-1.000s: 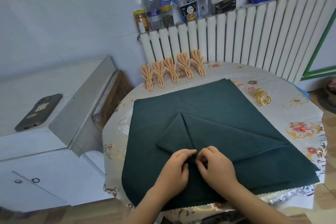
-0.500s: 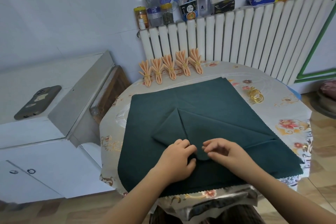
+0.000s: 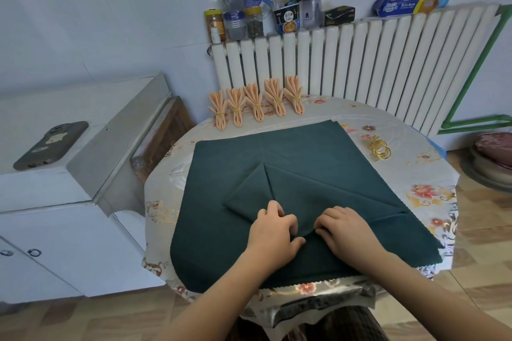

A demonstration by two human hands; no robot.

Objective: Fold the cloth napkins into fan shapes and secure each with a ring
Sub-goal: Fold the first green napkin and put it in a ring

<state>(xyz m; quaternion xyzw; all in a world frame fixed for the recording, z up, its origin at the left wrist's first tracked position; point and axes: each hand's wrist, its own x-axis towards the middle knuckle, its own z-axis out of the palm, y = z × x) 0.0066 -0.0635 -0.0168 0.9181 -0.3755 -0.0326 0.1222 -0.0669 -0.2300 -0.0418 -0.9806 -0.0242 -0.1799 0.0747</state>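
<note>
A dark green cloth napkin (image 3: 299,163) lies spread over the round table (image 3: 410,174), with a folded triangular flap raised near its middle. My left hand (image 3: 273,232) and my right hand (image 3: 346,230) sit side by side on the near part of the flap, fingers curled and pinching the cloth's fold between them. A pile of gold rings (image 3: 379,148) lies on the table to the right of the napkin. Several peach napkins (image 3: 256,104), folded into fans and each bound with a ring, stand in a row along the far edge.
A white radiator (image 3: 360,63) runs behind the table with jars, cups and boxes on top. A white cabinet (image 3: 69,174) stands left, with a phone (image 3: 51,144) lying on it. The wood floor shows at the right, with a bowl-like object (image 3: 490,158).
My hands have moved slightly apart along the fold, the right one sliding right. The view has shifted a little back and down.
</note>
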